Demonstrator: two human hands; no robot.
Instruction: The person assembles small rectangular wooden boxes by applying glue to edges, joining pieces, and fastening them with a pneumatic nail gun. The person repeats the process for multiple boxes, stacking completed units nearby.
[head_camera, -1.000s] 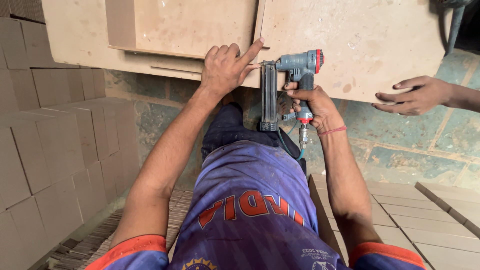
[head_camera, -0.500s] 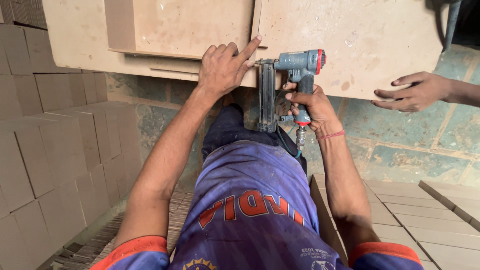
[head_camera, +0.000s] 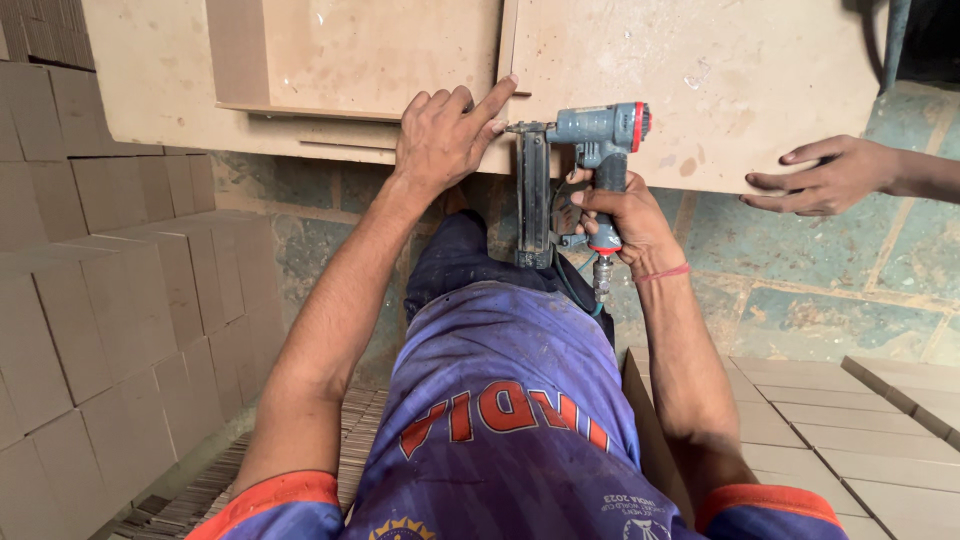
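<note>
Fibreboard everywhere: a large flat panel of pale tan board, matte and dusty, lies across the far part of the scene, with a shallow box frame of the same board sitting on its left half. The thin edges look smooth-cut and slightly darker than the faces.

Left hand lies flat on the panel at the frame's near right corner, fingers spread, index finger stretched along a narrow upright strip. Right hand is wrapped tight round the grip of a pneumatic nail gun: grey-blue metal body, red ring at the cap, long dark straight magazine hanging toward the person. The gun's nose touches the panel edge just beside the left fingertips. A red thread circles the right wrist.

At right, another person's hand rests on the panel's near edge, fingers loosely extended.

Stacks of square-cut board blocks fill the left; flat board pieces lie near right. Floor is mottled blue-green stone slabs, worn.
</note>
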